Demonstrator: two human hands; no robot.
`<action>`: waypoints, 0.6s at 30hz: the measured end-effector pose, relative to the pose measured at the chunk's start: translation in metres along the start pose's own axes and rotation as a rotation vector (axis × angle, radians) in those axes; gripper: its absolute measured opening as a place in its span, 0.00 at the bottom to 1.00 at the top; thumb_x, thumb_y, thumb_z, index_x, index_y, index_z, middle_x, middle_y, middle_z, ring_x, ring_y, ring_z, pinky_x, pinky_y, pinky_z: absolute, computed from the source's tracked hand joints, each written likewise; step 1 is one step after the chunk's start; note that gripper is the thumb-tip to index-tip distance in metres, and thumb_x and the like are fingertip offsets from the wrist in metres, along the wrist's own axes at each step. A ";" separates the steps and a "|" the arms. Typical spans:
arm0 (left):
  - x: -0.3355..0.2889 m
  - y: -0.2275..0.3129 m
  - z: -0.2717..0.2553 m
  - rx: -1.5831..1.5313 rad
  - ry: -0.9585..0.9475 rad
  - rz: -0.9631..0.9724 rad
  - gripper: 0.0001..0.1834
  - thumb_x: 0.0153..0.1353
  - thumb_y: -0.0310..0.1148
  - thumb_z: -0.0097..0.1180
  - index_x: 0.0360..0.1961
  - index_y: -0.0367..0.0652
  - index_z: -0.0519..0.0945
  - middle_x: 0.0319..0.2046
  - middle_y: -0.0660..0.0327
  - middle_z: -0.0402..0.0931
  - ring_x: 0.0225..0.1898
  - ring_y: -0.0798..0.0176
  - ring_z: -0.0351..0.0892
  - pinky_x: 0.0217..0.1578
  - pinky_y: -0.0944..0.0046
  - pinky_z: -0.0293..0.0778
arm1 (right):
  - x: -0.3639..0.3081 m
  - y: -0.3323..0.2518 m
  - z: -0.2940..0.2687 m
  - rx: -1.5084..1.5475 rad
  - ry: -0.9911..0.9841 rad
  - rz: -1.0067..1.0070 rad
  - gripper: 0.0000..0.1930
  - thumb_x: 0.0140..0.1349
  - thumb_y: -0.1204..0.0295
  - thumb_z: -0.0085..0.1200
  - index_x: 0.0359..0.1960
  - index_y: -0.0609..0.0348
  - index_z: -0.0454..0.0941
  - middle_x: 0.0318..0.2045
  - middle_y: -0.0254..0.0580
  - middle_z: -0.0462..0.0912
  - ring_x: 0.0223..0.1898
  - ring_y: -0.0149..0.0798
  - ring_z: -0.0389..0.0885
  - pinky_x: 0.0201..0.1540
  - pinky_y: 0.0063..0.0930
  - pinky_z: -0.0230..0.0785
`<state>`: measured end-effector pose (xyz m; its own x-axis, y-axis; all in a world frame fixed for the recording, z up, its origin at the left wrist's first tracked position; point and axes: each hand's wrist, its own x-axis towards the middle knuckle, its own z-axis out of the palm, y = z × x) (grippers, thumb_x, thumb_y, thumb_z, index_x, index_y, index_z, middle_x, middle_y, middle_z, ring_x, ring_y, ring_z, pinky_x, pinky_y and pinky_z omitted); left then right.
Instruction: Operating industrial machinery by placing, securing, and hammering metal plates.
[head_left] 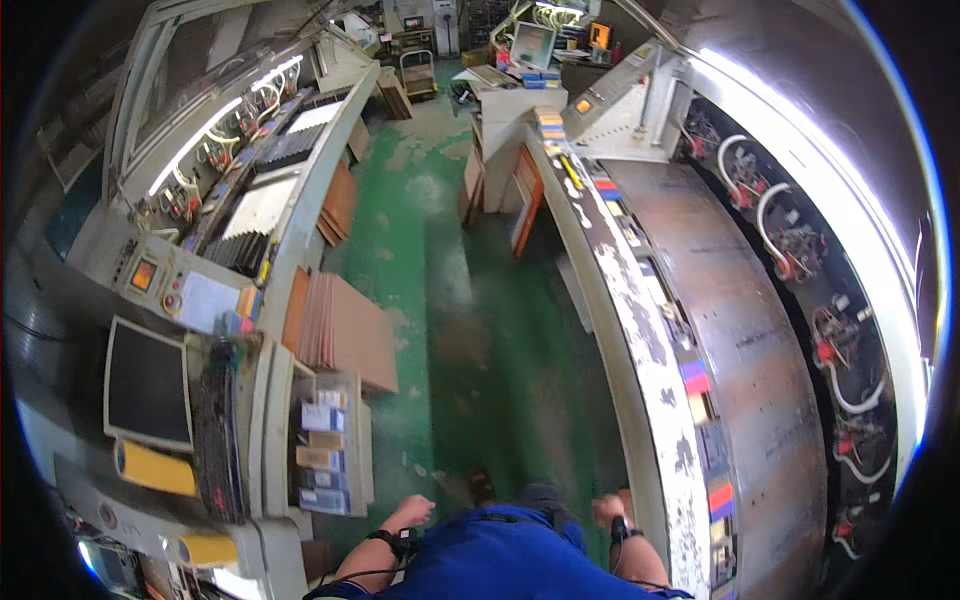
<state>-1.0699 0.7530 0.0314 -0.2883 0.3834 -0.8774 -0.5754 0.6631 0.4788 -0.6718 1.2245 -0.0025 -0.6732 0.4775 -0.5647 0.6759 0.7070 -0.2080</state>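
Note:
My left hand (pixel 414 510) hangs low beside my body, near a small drawer rack (pixel 368 450) that holds several small boxes. Its fingers look curled in, and nothing shows in them. On the other side, my right hand (pixel 608 509) hangs close to the long worn bench edge (pixel 655 440). Blur and its small size keep me from making out its fingers; a brownish patch lies right by it. Both wrists wear dark bands. Neither hand visibly touches a machine.
A green floor aisle (pixel 405 270) runs ahead between two long machines. Brown boards (pixel 350 330) lean along the left side. An orange-edged panel (pixel 527 205) leans at the right. A dark monitor (pixel 148 383) and yellow rolls (pixel 155 467) stand left; a trolley (pixel 418 75) stands far ahead.

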 end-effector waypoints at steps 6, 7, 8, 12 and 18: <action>0.002 0.249 -0.064 -0.116 0.266 0.230 0.12 0.63 0.38 0.61 0.35 0.39 0.80 0.25 0.62 0.79 0.25 0.69 0.79 0.23 0.64 0.74 | 0.057 -0.093 -0.028 0.490 -0.296 0.250 0.16 0.56 0.57 0.57 0.34 0.57 0.85 0.32 0.48 0.85 0.37 0.50 0.84 0.39 0.41 0.76; 0.024 0.257 -0.081 -0.025 0.328 0.269 0.13 0.63 0.38 0.58 0.35 0.38 0.81 0.27 0.58 0.80 0.26 0.64 0.80 0.26 0.61 0.75 | 0.086 -0.106 -0.052 0.507 -0.303 0.229 0.16 0.56 0.57 0.57 0.34 0.57 0.85 0.32 0.47 0.85 0.36 0.49 0.84 0.38 0.41 0.76; 0.041 0.276 -0.096 0.062 0.391 0.307 0.14 0.63 0.39 0.56 0.35 0.36 0.81 0.29 0.54 0.82 0.26 0.59 0.82 0.28 0.57 0.77 | 0.121 -0.116 -0.077 0.503 -0.307 0.207 0.15 0.55 0.57 0.57 0.33 0.56 0.85 0.31 0.47 0.85 0.35 0.49 0.84 0.37 0.41 0.75; 0.097 0.354 -0.149 0.657 0.300 0.303 0.17 0.62 0.40 0.52 0.34 0.35 0.82 0.30 0.46 0.81 0.29 0.44 0.82 0.35 0.48 0.77 | 0.248 -0.151 -0.161 0.523 -0.318 0.158 0.14 0.55 0.57 0.57 0.30 0.55 0.84 0.28 0.45 0.83 0.31 0.47 0.83 0.33 0.43 0.74; 0.150 0.416 -0.222 1.030 0.095 0.484 0.17 0.56 0.42 0.54 0.35 0.41 0.85 0.30 0.46 0.82 0.34 0.41 0.81 0.38 0.51 0.76 | 0.564 -0.158 -0.355 -0.261 -0.189 -0.369 0.13 0.54 0.57 0.58 0.26 0.53 0.83 0.23 0.42 0.81 0.25 0.43 0.82 0.27 0.44 0.72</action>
<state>-1.5220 0.9439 0.0922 -0.3913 0.7210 -0.5719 0.5001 0.6883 0.5255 -1.2651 1.5668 -0.0049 -0.7712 0.0848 -0.6309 0.2885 0.9300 -0.2277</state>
